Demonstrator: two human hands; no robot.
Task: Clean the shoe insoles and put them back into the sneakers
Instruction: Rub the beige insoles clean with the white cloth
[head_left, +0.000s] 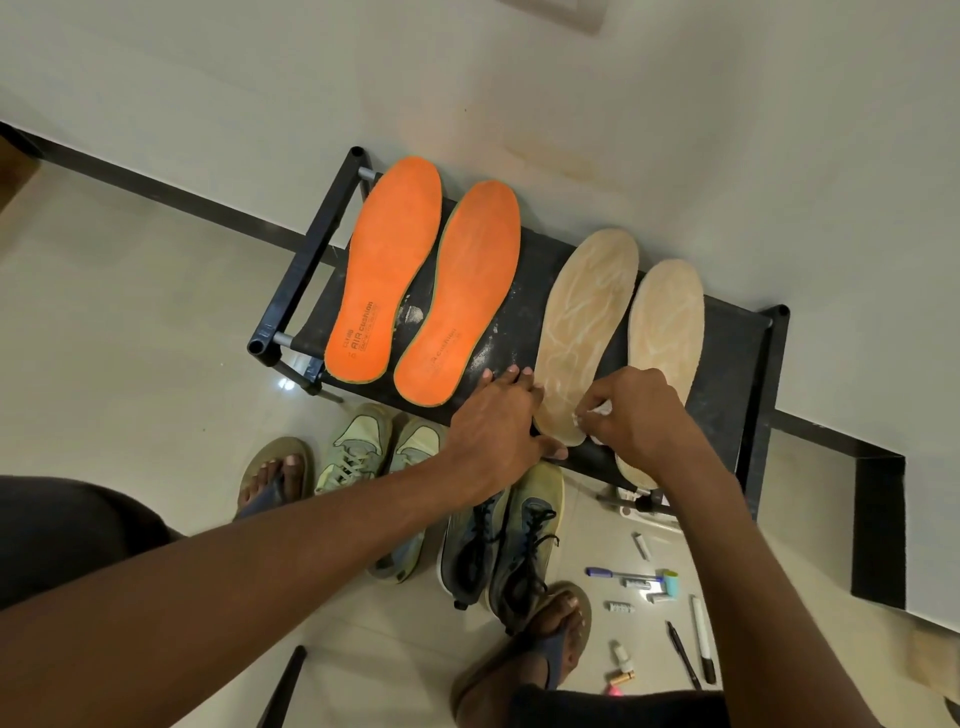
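**Insoles laid out on a shoe rack**

Four insoles lie on a black rack (737, 343): two orange insoles (387, 270) at left, two beige insoles (584, 332) at right. The left hand (498, 421) rests flat, fingers straight, beside the nearer beige insole's heel. The right hand (636, 415) pinches a small white wad (600, 410) against that heel. Pale sneakers (358, 452) and dark sneakers (498, 540) stand on the floor below; pens (701, 639) lie scattered nearby.
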